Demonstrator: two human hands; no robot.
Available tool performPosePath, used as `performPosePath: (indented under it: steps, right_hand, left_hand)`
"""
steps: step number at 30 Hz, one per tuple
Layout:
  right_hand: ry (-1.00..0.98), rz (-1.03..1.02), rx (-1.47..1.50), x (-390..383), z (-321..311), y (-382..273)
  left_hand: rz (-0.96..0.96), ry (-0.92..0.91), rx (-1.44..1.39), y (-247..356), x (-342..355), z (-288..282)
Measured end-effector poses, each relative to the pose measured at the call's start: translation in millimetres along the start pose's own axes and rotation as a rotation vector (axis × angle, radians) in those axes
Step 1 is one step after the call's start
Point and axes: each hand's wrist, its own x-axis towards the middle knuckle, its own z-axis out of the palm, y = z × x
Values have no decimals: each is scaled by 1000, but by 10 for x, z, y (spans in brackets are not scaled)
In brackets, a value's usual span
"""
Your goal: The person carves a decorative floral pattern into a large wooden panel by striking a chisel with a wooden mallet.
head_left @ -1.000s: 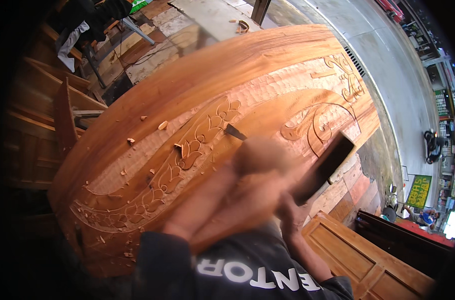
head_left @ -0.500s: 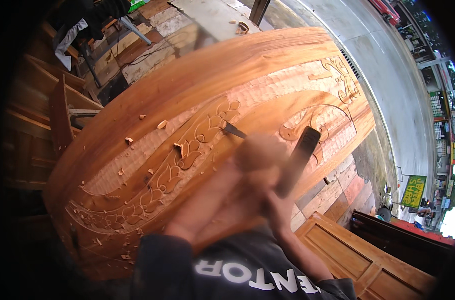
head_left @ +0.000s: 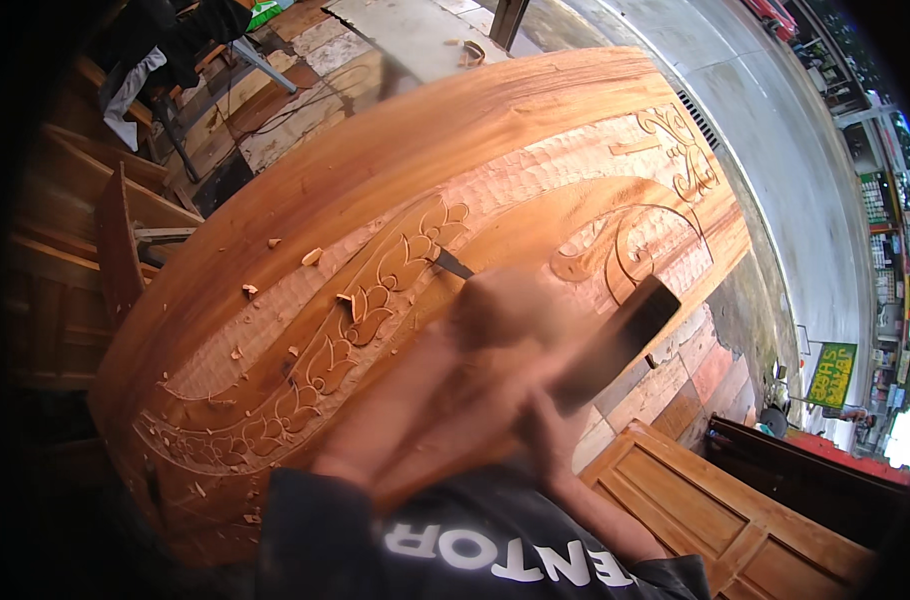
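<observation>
Outdoor workshop by a road: concrete pavement (head_left: 805, 180) curves past on the right, stacked timber and a wooden frame (head_left: 115, 250) sit at left, and a panelled door (head_left: 735, 510) lies low right. Our work surface is a large carved wooden panel (head_left: 305, 190), reddish, with a leaf-and-scroll band running across it.

Left hand (head_left: 495, 310): clenched round the handle of a chisel (head_left: 451, 264), whose dark blade tip rests on the carved leaf band near the panel's middle. The hand is motion-blurred, so we cannot make out the fingers one by one.

Right hand (head_left: 540, 430): closed on the shaft of a mallet (head_left: 620, 335); its dark head stands to the right of the chisel hand, apart from the handle end.

Change noted: half a second ago the mallet head stood nearer the chisel hand and more upright; a second ago it was out to the right, about where it is now. We read this as one strike cycle completed and the mallet drawn back. The chisel tip sits on the same stretch of the leaf band throughout, so we judge the cutting to be repeated blows on one spot rather than progress along the band.

Loose chips (head_left: 312, 257) lie scattered on the panel left of the blade.

Containers: none that we can identify in view; nothing held in anything.
</observation>
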Motion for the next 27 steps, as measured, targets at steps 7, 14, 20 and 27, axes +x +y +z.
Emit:
performPosePath:
  steps: [7,14,20,27]
  right_hand:
    - [-115,-156,-149,-120,153,-51]
    - [-25,-225,-80,-51,-455,-82]
    - [33,-292,-81,164,-718,-320]
    - [42,-404,90,631,-735,-643]
  left_hand:
    - [244,-109,-164,-228,-309,-332]
    - [175,119,137,208,-148,-205]
    - [5,88,56,-4,281,262]
    - [-104,58,102,-107,332,237]
